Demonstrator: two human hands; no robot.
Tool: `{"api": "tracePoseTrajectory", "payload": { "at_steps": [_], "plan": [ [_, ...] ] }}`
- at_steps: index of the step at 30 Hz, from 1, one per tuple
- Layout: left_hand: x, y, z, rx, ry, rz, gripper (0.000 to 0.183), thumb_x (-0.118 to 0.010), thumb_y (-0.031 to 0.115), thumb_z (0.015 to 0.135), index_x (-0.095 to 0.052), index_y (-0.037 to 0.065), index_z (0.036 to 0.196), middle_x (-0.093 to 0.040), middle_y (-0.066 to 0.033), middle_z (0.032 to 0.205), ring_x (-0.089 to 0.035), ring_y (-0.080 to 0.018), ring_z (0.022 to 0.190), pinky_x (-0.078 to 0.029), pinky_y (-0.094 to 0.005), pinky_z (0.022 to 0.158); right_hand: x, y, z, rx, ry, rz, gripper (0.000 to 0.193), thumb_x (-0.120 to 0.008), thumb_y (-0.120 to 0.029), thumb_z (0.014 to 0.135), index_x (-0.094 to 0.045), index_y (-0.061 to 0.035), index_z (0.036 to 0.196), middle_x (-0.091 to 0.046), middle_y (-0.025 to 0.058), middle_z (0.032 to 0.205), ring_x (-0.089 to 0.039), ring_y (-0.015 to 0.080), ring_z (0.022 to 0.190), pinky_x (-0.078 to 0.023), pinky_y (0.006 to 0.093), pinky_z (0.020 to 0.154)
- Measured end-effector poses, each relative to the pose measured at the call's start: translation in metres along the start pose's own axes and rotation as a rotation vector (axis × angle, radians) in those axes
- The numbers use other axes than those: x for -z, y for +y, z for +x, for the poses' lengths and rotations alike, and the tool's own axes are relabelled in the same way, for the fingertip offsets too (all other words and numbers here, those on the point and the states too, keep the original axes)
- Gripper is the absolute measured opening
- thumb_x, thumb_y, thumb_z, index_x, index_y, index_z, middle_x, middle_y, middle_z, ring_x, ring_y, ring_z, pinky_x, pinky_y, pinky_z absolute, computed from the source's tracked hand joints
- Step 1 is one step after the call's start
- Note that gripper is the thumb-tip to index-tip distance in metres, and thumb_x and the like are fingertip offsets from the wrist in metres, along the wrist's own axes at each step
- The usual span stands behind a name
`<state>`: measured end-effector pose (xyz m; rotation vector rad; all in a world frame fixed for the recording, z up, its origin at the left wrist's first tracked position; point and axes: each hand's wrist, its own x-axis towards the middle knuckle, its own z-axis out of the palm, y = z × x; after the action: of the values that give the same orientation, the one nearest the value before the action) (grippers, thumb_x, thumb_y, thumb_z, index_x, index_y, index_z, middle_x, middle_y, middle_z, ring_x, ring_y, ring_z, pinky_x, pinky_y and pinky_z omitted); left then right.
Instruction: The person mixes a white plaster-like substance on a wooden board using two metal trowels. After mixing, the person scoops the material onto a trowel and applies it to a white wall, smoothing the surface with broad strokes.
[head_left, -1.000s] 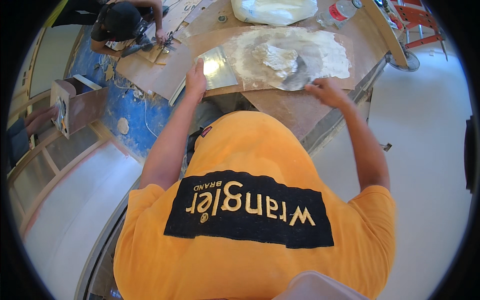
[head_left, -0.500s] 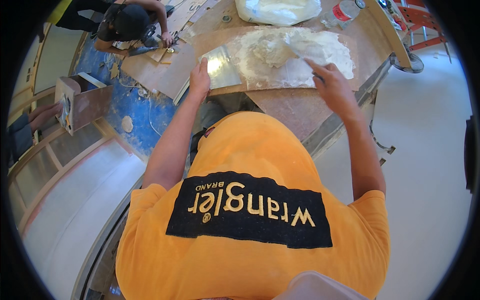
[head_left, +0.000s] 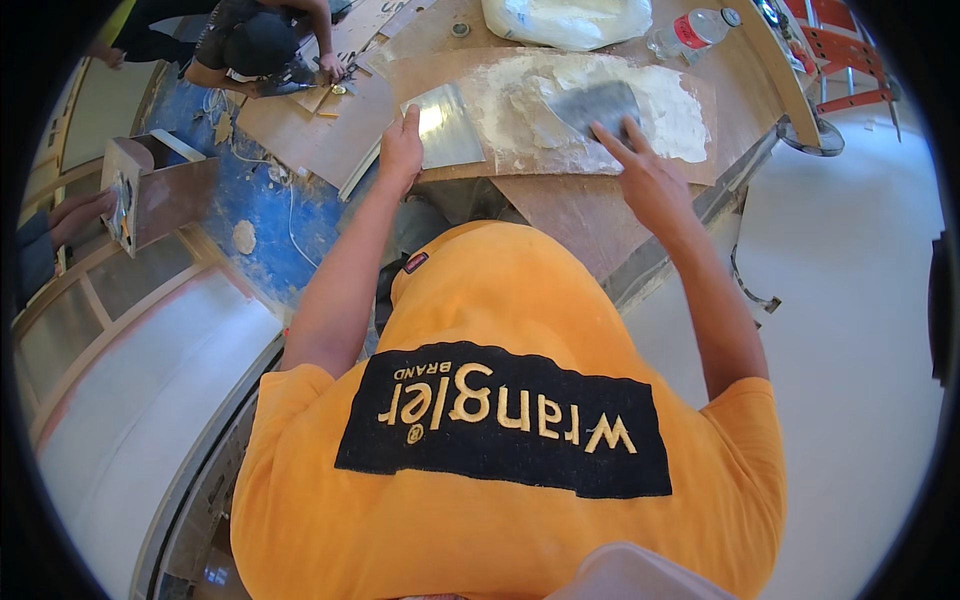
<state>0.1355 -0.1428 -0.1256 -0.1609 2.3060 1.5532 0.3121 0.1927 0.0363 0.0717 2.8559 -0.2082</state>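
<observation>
White filler paste [head_left: 510,90] lies spread in a thick, uneven layer on a brown board [head_left: 437,77] at the top middle. My right hand [head_left: 652,180] is closed on a putty knife [head_left: 597,108], two fingers stretched along its wide grey blade. That blade lies nearly flat over the paste, its left edge against the pile. At the left end of the board my left hand [head_left: 401,155] grips a wide, shiny metal scraper [head_left: 445,125], with the thumb near its upper corner. The scraper's handle is hidden by the hand.
A white bag [head_left: 565,22] and a clear bottle with a red label [head_left: 693,33] stand behind the board. At the upper left a co-worker [head_left: 262,42] bends over wooden pieces. An orange ladder [head_left: 850,60] stands at the far right, beyond a wooden bar [head_left: 775,75].
My right hand has moved slightly left and turned the putty knife from nearly edge-on to flat. My left hand with the scraper has stayed about where it was.
</observation>
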Motion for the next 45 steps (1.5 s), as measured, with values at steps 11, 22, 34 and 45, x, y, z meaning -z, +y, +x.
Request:
{"api": "tracePoseTrajectory", "payload": {
  "at_steps": [11, 22, 34, 45],
  "plan": [
    [-0.005, -0.013, 0.011, -0.166, 0.110, 0.086, 0.058, -0.049, 0.050, 0.109, -0.063, -0.004, 0.091, -0.058, -0.0106, 0.067, -0.062, -0.0231, 0.062, -0.051, -0.0410, 0.063, 0.030, 0.049, -0.005, 0.056, -0.212, -0.110, 0.079, -0.057, 0.003, 0.084, -0.052, -0.0364, 0.152, -0.053, 0.0209, 0.153, -0.072, 0.0382, 0.104, -0.059, 0.0471, 0.087],
    [-0.008, -0.008, 0.010, -0.174, 0.076, -0.005, 0.056, -0.048, 0.048, 0.109, -0.067, -0.003, 0.096, -0.059, -0.0082, 0.067, -0.057, -0.0177, 0.052, -0.046, -0.0351, 0.049, 0.045, 0.060, 0.017, 0.078, -0.390, -0.142, 0.077, -0.053, 0.005, 0.085, -0.053, -0.0318, 0.152, -0.053, 0.0195, 0.153, -0.066, 0.0378, 0.118, -0.054, 0.0462, 0.098],
    [-0.002, -0.020, 0.006, -0.041, -0.040, -0.177, 0.054, -0.049, 0.046, 0.110, -0.069, -0.004, 0.110, -0.063, -0.0058, 0.073, -0.057, -0.0143, 0.055, -0.045, -0.0333, 0.047, -0.004, 0.060, -0.023, -0.056, -0.218, -0.043, 0.081, -0.053, 0.006, 0.085, -0.049, -0.0376, 0.154, -0.045, 0.0176, 0.160, -0.068, 0.0405, 0.113, -0.056, 0.0475, 0.092],
    [0.013, 0.011, 0.002, 0.176, -0.278, -0.263, 0.049, -0.050, 0.041, 0.111, -0.068, -0.004, 0.121, -0.068, -0.0048, 0.087, -0.062, -0.0116, 0.075, -0.052, -0.0302, 0.068, 0.028, 0.050, -0.007, -0.034, -0.384, -0.094, 0.075, -0.050, 0.006, 0.087, -0.054, -0.0327, 0.151, -0.050, 0.0164, 0.157, -0.068, 0.0374, 0.116, -0.055, 0.0474, 0.096]
  ]
}}
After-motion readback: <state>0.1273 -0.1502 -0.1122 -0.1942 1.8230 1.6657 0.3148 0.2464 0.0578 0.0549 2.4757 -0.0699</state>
